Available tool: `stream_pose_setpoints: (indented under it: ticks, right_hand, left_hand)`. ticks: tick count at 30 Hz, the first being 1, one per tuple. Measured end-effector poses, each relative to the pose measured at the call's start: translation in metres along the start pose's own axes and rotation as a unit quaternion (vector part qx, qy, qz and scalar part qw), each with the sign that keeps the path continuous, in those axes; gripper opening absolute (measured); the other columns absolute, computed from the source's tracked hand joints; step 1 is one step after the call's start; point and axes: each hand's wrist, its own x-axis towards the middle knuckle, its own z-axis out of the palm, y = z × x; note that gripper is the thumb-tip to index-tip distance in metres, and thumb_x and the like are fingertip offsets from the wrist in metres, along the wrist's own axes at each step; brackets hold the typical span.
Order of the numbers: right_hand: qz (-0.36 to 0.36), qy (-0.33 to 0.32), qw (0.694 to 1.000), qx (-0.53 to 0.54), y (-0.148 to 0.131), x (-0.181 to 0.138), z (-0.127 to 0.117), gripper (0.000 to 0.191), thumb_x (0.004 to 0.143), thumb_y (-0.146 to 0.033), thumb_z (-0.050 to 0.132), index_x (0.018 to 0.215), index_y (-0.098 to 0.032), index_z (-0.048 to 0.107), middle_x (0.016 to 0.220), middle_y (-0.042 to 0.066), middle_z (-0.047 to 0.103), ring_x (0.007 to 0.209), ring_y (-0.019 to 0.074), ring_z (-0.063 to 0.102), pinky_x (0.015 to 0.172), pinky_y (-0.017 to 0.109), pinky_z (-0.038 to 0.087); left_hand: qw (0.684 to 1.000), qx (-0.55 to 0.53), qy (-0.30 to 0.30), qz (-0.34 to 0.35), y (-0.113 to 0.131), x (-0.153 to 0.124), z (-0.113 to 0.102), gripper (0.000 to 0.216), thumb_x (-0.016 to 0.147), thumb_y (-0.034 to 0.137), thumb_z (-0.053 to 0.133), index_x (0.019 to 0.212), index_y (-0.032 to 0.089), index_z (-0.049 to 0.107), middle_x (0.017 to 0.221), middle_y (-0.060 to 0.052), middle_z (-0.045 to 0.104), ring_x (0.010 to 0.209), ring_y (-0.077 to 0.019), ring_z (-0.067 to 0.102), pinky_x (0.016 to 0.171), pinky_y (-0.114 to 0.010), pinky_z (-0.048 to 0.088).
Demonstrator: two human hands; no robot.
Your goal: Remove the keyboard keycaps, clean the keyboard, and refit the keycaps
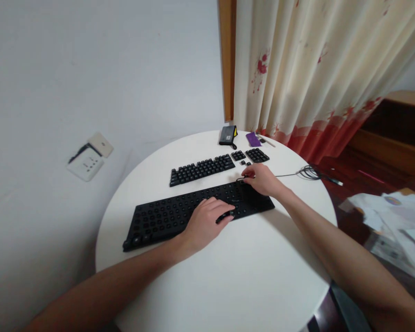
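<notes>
A black keyboard [166,214] with its keycaps off lies at a slant on the white round table [207,286]. My left hand [209,219] grips its near edge, fingers on top and thumb at the front side. At the far right part of the keyboard, my right hand [261,179] is closed, its fingertips pinched together by the cable's end. What they hold, if anything, is too small to make out. Behind the keyboard, the removed black keycaps [202,169] stand in rows, with separate blocks of keycaps [257,155] to the right.
A dark pouch [227,135] and a purple packet [253,139] lie at the table's back, beside a thin pale stick [267,141]. The coiled cable [309,172] hangs over the right edge. A wall socket [85,163] is at left, a curtain [297,69] behind.
</notes>
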Motion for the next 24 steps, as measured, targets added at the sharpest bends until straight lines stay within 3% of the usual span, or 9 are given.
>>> stream_pose_setpoints:
  ticks: [7,12,15,20,24]
  right_hand:
    - [-0.005,0.004,1.000,0.030,-0.004,0.000,0.000,0.017,0.076,-0.012,0.069,0.091,-0.013,0.075,0.084,0.007,0.072,0.077,0.0169,0.062,0.073,0.026,0.046]
    - [-0.028,-0.031,0.996,0.076,-0.005,-0.002,0.000,0.014,0.075,-0.012,0.066,0.087,-0.013,0.074,0.078,0.005,0.071,0.072,0.0154,0.061,0.069,0.026,0.047]
    - [-0.058,-0.091,0.987,0.118,-0.004,-0.004,0.000,0.013,0.074,-0.013,0.066,0.085,-0.014,0.072,0.074,0.002,0.069,0.068,0.0141,0.060,0.066,0.025,0.047]
    - [-0.117,-0.263,0.945,0.159,-0.010,-0.013,-0.009,0.019,0.073,-0.016,0.067,0.091,-0.016,0.072,0.075,0.000,0.069,0.068,0.0139,0.062,0.064,0.023,0.047]
    - [-0.131,-0.333,0.921,0.156,-0.016,-0.019,-0.010,0.020,0.071,-0.013,0.068,0.090,-0.016,0.073,0.075,0.000,0.070,0.071,0.0147,0.064,0.065,0.023,0.048]
  left_hand:
    - [0.998,0.061,0.001,0.000,0.003,-0.001,0.005,0.018,0.095,0.032,0.057,0.101,0.023,0.072,0.102,-0.001,0.074,0.088,-0.0168,0.061,0.076,-0.034,0.040]
    - [0.998,0.063,-0.005,0.000,0.001,-0.002,0.006,0.020,0.096,0.034,0.055,0.100,0.026,0.073,0.102,0.000,0.074,0.089,-0.0167,0.060,0.076,-0.034,0.038]
    - [0.998,0.064,-0.002,0.000,0.000,-0.002,0.007,0.019,0.095,0.035,0.057,0.099,0.026,0.074,0.100,0.000,0.074,0.088,-0.0168,0.059,0.075,-0.034,0.038]
    - [0.998,0.063,0.001,-0.006,0.000,-0.002,0.009,0.019,0.094,0.035,0.059,0.099,0.026,0.075,0.098,-0.001,0.073,0.088,-0.0175,0.058,0.074,-0.034,0.039]
    - [0.999,0.042,-0.005,-0.013,-0.001,-0.001,0.009,0.019,0.094,0.033,0.059,0.102,0.026,0.074,0.101,-0.001,0.073,0.087,-0.0176,0.057,0.076,-0.034,0.043]
